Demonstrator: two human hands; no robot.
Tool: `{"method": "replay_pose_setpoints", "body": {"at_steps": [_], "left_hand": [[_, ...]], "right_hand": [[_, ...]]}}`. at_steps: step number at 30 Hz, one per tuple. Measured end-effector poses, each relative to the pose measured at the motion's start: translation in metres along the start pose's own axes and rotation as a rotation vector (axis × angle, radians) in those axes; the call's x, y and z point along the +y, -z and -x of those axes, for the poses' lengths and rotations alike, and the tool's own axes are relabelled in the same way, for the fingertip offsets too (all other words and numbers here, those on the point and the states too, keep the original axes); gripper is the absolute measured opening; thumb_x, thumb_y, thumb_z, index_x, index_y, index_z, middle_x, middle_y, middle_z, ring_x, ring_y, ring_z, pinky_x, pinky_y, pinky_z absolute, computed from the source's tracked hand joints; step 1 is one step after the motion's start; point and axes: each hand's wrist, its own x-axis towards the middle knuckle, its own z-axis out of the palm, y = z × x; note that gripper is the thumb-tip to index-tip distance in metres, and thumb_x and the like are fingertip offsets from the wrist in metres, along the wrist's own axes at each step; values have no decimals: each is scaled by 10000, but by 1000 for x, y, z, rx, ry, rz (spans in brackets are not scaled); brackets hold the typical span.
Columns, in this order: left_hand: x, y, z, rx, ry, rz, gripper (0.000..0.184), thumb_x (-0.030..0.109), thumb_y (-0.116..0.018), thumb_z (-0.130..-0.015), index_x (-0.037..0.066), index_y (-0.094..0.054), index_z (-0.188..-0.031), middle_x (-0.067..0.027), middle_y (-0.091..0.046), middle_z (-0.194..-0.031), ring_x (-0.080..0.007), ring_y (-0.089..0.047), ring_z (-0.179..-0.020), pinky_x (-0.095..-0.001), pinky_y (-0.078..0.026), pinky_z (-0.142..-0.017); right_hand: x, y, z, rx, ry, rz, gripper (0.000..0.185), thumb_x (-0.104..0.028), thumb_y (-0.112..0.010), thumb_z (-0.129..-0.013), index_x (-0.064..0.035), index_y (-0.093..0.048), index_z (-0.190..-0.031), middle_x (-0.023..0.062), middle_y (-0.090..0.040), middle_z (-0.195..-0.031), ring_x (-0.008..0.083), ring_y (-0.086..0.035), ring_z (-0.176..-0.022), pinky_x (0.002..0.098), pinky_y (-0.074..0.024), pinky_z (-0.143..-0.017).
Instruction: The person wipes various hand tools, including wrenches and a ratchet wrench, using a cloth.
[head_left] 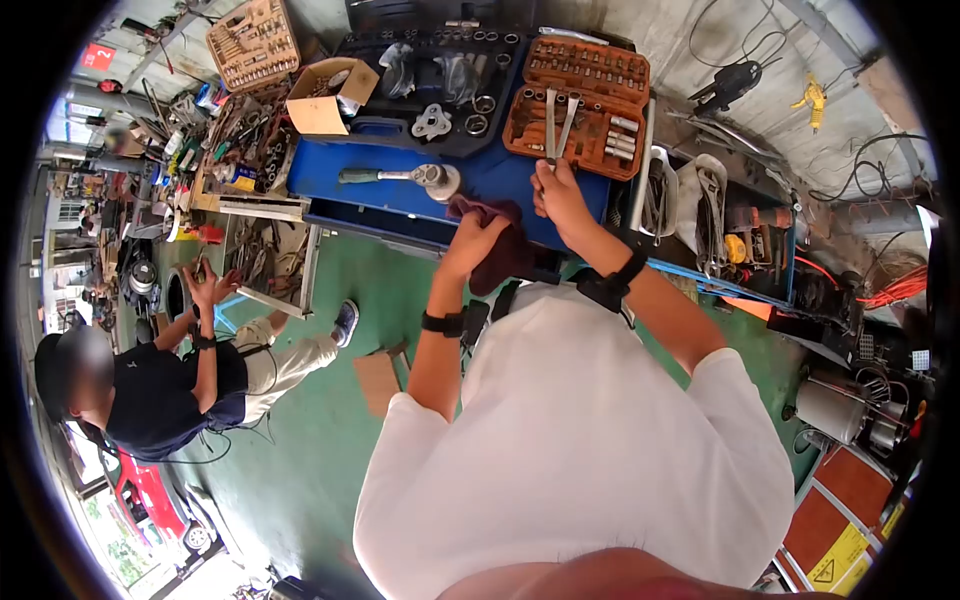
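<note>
My left hand (474,243) is closed on a dark red cloth (500,255) at the front edge of the blue bench top (330,168). My right hand (560,200) grips the lower ends of two metal wrenches (558,125), which point away over an orange socket case (590,75). Left of the cloth, a ratchet with a green handle (375,175) lies on the bench, its head by a round metal piece (440,182). Behind it is an open dark tool case (440,90) with a three-lobed metal part (431,122) on it.
An open cardboard box (330,95) stands at the back left of the bench. Trays of wrenches (705,200) are on the right. To the left, another person (170,385) stands by a cluttered tool table (240,150). A cardboard piece (377,380) lies on the green floor.
</note>
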Motion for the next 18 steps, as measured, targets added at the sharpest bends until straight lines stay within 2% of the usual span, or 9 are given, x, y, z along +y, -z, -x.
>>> {"method": "replay_pose_setpoints", "body": {"at_steps": [4,6,8,10,11,13,14,16,18], "left_hand": [[8,-6,13,-46,128,63,273,206,-666,-906,-37,-671,-1031,-49,-671,-913,-117,-613,-823,-269,-493,-723],[1,-8,14,30,-12,106,253,212,-670,-910,-14,-676,-1024,-30,-662,-904,-109,-596,-806,-269,-485,-710],[0,-10,16,90,12,159,244,213,-667,-916,-8,-677,-1020,-24,-658,-906,-103,-588,-810,-269,-481,-706],[-8,-10,16,156,41,219,236,214,-664,-923,-2,-679,-1017,-19,-654,-908,-98,-580,-813,-269,-477,-702],[-14,-7,13,167,57,224,227,213,-657,-930,4,-680,-1013,-17,-655,-915,-97,-582,-815,-267,-478,-704],[-12,-6,11,180,63,227,218,213,-651,-938,9,-681,-1009,-16,-656,-922,-97,-584,-817,-265,-479,-705],[-12,-7,13,213,30,281,218,215,-645,-943,9,-681,-1005,-20,-657,-929,-104,-588,-821,-266,-484,-716],[-12,-8,12,239,-7,326,219,217,-640,-947,9,-681,-1002,-24,-658,-935,-110,-592,-825,-266,-488,-727],[-18,-8,10,447,-138,510,236,225,-639,-951,0,-673,-1014,-37,-661,-948,-130,-604,-836,-275,-502,-761]], "right_hand": [[29,-1,-40,183,124,275,418,-344,-476,-1057,24,-384,-1231,52,-507,-882,149,-513,-731,305,-445,-590],[21,-7,-34,166,65,186,390,-300,-497,-1045,22,-395,-1240,67,-510,-918,151,-518,-746,308,-451,-599],[11,-16,-28,151,14,103,366,-255,-517,-1034,20,-406,-1248,83,-513,-955,154,-524,-762,310,-457,-609],[13,-21,-25,85,-51,-231,203,-115,-562,-975,-78,-413,-1107,39,-481,-849,131,-464,-693,296,-410,-564],[16,-21,-24,82,-56,-228,203,-115,-562,-975,-78,-413,-1107,39,-481,-849,131,-464,-693,296,-410,-564],[26,-21,-31,79,-62,-395,170,-5,-583,-903,-34,-482,-1036,84,-548,-896,179,-537,-743,312,-488,-630],[29,-18,-34,77,-61,-396,170,-5,-583,-903,-34,-482,-1036,84,-548,-896,179,-537,-743,312,-488,-630],[34,-13,-39,-4,-134,-455,87,24,-597,-877,21,-548,-949,133,-600,-942,238,-615,-853,340,-566,-756],[42,-13,-39,-17,-174,-478,72,26,-600,-873,47,-566,-933,145,-609,-943,269,-628,-914,350,-574,-817]]}}
